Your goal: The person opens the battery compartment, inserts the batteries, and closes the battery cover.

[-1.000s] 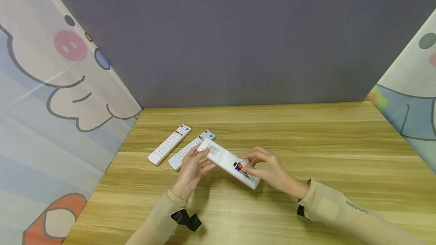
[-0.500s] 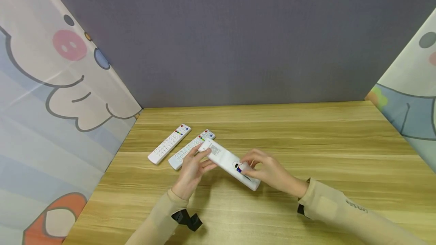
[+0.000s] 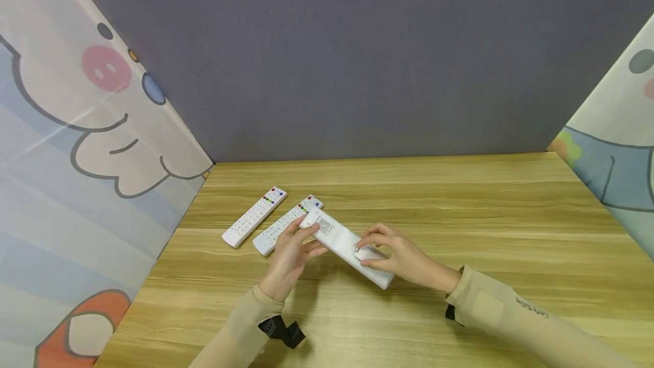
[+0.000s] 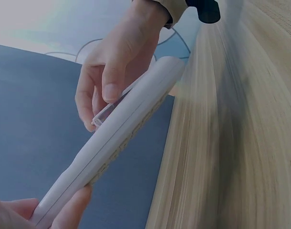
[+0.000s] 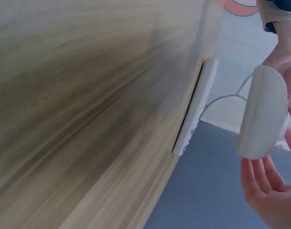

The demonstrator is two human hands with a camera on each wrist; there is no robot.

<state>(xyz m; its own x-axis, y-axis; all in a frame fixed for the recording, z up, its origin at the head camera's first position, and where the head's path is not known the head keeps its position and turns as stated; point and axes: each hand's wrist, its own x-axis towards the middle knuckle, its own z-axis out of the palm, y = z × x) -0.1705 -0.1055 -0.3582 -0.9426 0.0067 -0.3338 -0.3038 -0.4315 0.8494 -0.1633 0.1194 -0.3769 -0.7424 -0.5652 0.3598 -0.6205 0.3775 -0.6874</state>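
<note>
A white remote control (image 3: 339, 241) is held up over the table, back face up, with a QR code toward its left end. My left hand (image 3: 291, 251) grips that end, thumb on the back and fingers underneath. My right hand (image 3: 401, 257) pinches the white battery cover (image 3: 369, 253) over the remote's right half. In the left wrist view the cover (image 4: 103, 114) sits tilted, its near edge raised off the remote's back with a narrow gap under it. The battery compartment is hidden beneath the cover and fingers.
Two more white remotes lie button side up on the wooden table (image 3: 485, 214): one at the left (image 3: 254, 217), another (image 3: 286, 225) partly behind my left hand. A grey panel (image 3: 357, 61) stands at the back, with cartoon-printed sheets (image 3: 46, 146) at the sides.
My right hand has brought the battery cover down over the compartment; the blue and orange batteries seen earlier are now covered. The held remote has shifted slightly right.
</note>
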